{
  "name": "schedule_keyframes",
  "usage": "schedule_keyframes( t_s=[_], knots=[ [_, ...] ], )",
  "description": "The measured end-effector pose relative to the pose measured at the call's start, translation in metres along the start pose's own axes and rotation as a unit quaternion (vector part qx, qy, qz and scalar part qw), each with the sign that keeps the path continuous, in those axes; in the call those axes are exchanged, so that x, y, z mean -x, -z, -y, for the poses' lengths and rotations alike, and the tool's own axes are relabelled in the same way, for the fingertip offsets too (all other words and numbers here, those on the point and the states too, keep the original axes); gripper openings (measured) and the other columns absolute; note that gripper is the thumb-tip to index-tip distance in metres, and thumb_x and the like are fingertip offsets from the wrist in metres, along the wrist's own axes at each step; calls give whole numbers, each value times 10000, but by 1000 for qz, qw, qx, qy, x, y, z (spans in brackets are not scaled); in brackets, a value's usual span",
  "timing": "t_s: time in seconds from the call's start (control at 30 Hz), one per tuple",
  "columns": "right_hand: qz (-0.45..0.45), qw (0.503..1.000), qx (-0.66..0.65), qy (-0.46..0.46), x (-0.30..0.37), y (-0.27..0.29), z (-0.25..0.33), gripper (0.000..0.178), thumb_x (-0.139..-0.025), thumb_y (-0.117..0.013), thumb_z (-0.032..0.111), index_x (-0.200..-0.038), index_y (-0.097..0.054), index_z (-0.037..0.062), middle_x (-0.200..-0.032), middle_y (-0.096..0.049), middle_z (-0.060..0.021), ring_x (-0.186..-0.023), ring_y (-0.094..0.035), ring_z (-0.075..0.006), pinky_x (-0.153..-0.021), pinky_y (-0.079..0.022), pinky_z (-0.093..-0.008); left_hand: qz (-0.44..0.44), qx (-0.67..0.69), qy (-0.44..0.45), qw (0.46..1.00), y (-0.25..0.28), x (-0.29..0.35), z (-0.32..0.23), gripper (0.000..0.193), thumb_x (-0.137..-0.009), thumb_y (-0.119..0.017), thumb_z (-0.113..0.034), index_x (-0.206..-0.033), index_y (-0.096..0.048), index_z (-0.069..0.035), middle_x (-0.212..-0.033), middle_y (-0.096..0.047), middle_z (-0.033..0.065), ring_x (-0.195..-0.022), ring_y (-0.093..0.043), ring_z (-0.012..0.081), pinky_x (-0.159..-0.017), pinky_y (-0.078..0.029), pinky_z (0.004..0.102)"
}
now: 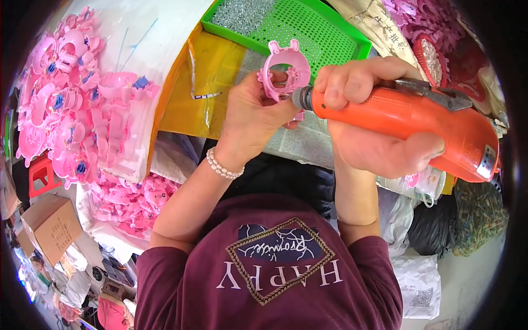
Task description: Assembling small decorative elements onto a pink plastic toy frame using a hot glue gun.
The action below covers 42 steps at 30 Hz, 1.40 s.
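Observation:
My left hand (252, 113) is closed round a pink plastic part (287, 65), a hollow ring shape with two small ear-like tabs on top. My right hand (374, 110) grips an orange electric screwdriver (407, 121), its thumb stretched along the near side. The driver lies almost level, and its dark nose meets the lower edge of the pink part beside my left fingertips. Whether a screw sits at the tip is hidden by the fingers.
A green perforated tray (308, 33) holding many small screws (242, 15) stands at the far side. Pink parts with blue pieces (69, 104) pile on the white surface at left; more pink parts (135, 201) fill a bag below. A red basket (430, 60) stands far right.

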State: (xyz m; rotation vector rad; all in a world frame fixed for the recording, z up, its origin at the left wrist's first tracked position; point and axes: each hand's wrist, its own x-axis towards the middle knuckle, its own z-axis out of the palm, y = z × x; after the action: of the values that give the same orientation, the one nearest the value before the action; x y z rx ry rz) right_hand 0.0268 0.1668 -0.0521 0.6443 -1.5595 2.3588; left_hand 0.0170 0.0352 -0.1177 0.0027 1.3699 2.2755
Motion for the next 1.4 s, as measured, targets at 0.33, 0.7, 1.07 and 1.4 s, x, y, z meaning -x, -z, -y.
schedule_keyframes(
  t_s=[0.33,0.7,1.07,1.4],
  knots=[
    [-120,980,138,-76,5,-21,9,767,-671,-532,752,-940,-482,35,-763,-499,-51,-646,-508,-199,-623,-428,-378,-44,-27,-32,998,-5,-2,8,275,-785,-650,0,-1045,-560,3,-904,-632,59,-715,-617,120,-542,-527,241],
    [-74,989,-130,24,5,-2,13,794,-562,-609,741,-1024,-499,105,-777,-454,-11,-660,-416,-148,-632,-319,-312,-50,-78,-34,995,0,5,-2,286,-655,-679,-26,-891,-526,23,-679,-577,58,-558,-576,114,-482,-472,278],
    [-148,988,-28,25,3,52,41,735,-674,-594,624,-1066,-420,27,-788,-426,-58,-685,-423,-174,-694,-314,-349,75,-538,-24,839,75,138,-95,375,-643,-716,-166,-956,-553,-38,-696,-579,116,-600,-588,209,-546,-460,320],
    [-103,994,-36,-24,12,57,21,713,-717,-595,573,-1104,-379,15,-797,-427,-79,-690,-430,-182,-689,-322,-341,-281,-676,-65,679,127,204,-170,282,-714,-697,-142,-960,-616,-30,-681,-604,108,-566,-584,274,-569,-458,386]
  ],
)
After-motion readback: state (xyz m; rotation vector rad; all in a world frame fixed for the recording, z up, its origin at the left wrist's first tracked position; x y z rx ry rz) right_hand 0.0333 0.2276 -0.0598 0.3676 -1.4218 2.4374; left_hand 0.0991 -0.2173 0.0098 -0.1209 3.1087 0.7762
